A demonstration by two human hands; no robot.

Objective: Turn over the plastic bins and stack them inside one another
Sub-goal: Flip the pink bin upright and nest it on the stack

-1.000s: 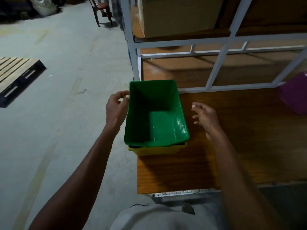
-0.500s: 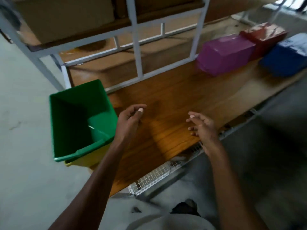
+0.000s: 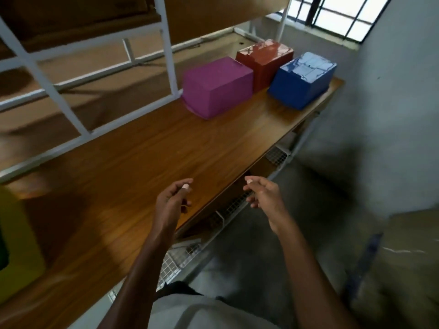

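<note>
Three plastic bins stand upside down at the far right end of the wooden shelf (image 3: 147, 157): a purple bin (image 3: 216, 87), a red bin (image 3: 264, 59) behind it and a blue bin (image 3: 303, 80) at the end. At the left edge, a yellow bin (image 3: 20, 236) shows with a sliver of the green bin (image 3: 2, 252) nested in it. My left hand (image 3: 172, 199) hovers over the shelf's front edge, fingers loosely curled, holding nothing. My right hand (image 3: 263, 192) hangs just off the edge, also empty.
A white metal frame (image 3: 168, 51) rises behind the shelf, close to the purple bin. A wire mesh rack (image 3: 180, 257) lies under the shelf. A grey wall (image 3: 389, 96) and a window stand to the right; a cardboard box (image 3: 408, 262) is at lower right.
My left hand let go of the green bin and both hands shifted right along the shelf. The view swung right, so the green and yellow stack slid to the left edge.
</note>
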